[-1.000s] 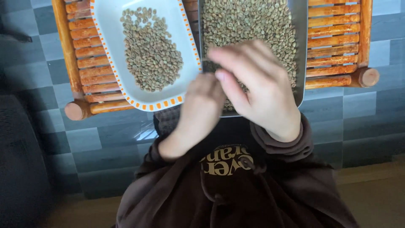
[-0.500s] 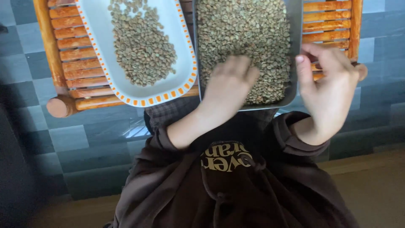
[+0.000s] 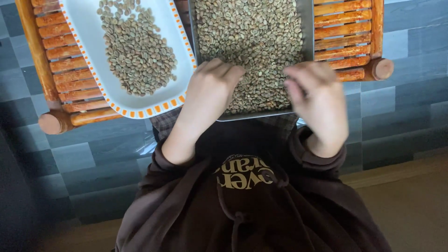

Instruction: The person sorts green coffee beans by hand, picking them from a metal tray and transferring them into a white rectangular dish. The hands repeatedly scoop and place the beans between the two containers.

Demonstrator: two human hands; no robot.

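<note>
both hands' grip looks loose, left hand (image 3: 212, 88) and blurred right hand (image 3: 317, 95) on beans (image 3: 252, 37) in metal tray (image 3: 305, 18).

A metal tray (image 3: 305, 28) with a dull grey, brushed-looking wall is seen, filled with matt, pale green-grey beans (image 3: 252, 37) of dry, slightly mottled surface. Beside it a white dish (image 3: 84, 42) is noted, smooth and faintly glossy, apparently glazed ceramic or enamel; which cannot be told. Its rim is trimmed with orange dashes, and the same matt beans are held in it. Both are borne on a slatted wooden rack (image 3: 343, 35), orange-brown, with a worn, lightly varnished sheen and rounded dowel ends. The floor tiles (image 3: 401, 98) are blue-grey, smooth and low-sheen. The sleeves (image 3: 317, 156) are of soft, matt brown knitted cloth.
</note>
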